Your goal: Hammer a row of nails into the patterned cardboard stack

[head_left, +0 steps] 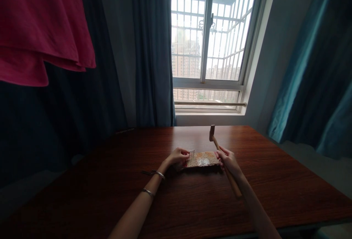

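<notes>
My right hand (pixel 228 161) is closed round the wooden handle of a hammer (pixel 233 184), whose metal head points up and away over the table. In front of me lies a flat, pale block (pixel 204 159) with a dotted pattern and reddish ends. Several thin nails (pixel 193 153) stand upright near its left end. My left hand (pixel 178 155) rests at that end, its thumb and fingertips pinched on the leftmost nail. The hammer head is apart from the nails. Both of the block's ends are partly hidden by my hands.
Some thin dark pieces (pixel 148 172) lie on the brown wooden table (pixel 264 180), left of my left wrist. Beyond the table's far edge is a barred window (pixel 189 41) with blue curtains (pixel 152 55). A pink cloth (pixel 46 26) hangs at upper left.
</notes>
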`<state>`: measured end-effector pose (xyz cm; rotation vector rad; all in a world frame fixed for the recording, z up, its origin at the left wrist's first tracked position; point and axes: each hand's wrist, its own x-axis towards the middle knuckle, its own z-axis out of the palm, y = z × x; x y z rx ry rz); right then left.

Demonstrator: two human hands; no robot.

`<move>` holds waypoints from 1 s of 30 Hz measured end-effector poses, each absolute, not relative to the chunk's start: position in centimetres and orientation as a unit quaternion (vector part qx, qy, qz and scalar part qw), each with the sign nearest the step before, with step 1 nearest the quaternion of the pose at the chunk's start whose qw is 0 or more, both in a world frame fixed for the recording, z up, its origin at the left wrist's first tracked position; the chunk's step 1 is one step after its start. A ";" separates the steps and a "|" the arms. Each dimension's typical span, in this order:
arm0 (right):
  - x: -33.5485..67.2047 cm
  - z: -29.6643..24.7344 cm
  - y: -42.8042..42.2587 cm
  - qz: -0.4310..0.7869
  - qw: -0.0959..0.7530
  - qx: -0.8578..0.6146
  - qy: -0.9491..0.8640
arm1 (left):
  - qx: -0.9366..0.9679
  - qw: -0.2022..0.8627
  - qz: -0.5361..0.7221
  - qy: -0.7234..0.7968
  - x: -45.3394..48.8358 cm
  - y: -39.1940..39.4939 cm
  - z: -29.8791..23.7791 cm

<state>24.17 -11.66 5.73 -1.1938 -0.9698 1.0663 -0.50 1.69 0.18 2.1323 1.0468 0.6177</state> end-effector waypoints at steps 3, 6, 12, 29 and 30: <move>26.3 4.2 -11.2 0.371 0.577 -0.585 -0.432 | 0.830 0.340 0.209 0.391 -1.4 2.1 0.8; 28.2 2.9 -10.7 0.246 0.512 -0.677 -0.468 | 0.862 0.288 0.142 0.392 -1.9 1.9 1.6; 30.5 0.6 -9.9 0.081 0.370 -0.759 -0.530 | 0.883 0.210 0.027 0.419 -1.1 0.6 1.8; 30.4 -0.6 -9.2 -0.005 0.226 -0.778 -0.586 | 0.872 0.180 0.024 0.454 -2.3 0.9 2.7; 30.4 -0.7 -9.2 -0.005 0.225 -0.776 -0.589 | 0.870 0.186 0.031 0.456 -2.3 0.8 2.7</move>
